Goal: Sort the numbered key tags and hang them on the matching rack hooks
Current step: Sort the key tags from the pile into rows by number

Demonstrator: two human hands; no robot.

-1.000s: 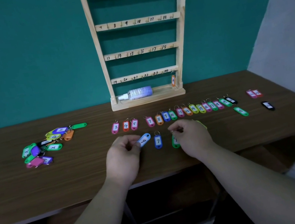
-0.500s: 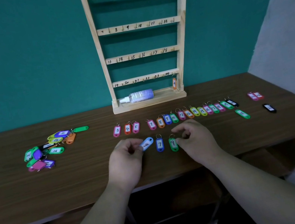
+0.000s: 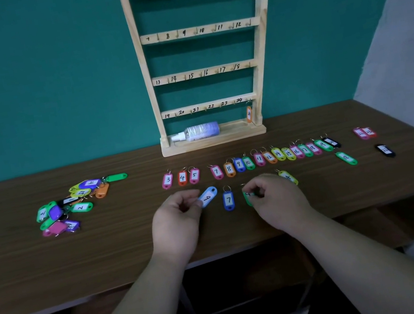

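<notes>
On the wooden table (image 3: 52, 261), the left hand (image 3: 175, 217) pinches the lower end of a light blue tag marked 9 (image 3: 208, 196), while the right hand (image 3: 276, 194), fingers curled, pinches a green tag (image 3: 248, 199) and partly hides it. One blue tag marked 7 (image 3: 228, 200) lies between them, and a yellow tag (image 3: 288, 177) lies just behind the right hand. Beyond runs a row of about sixteen tags (image 3: 259, 160). The four-rail rack (image 3: 259, 36) holds one orange tag (image 3: 249, 114) under 24, and one spray bottle (image 3: 201, 131) lies on its base. A jumbled pile of tags (image 3: 70, 205) sits far left; it is too tangled to count.
</notes>
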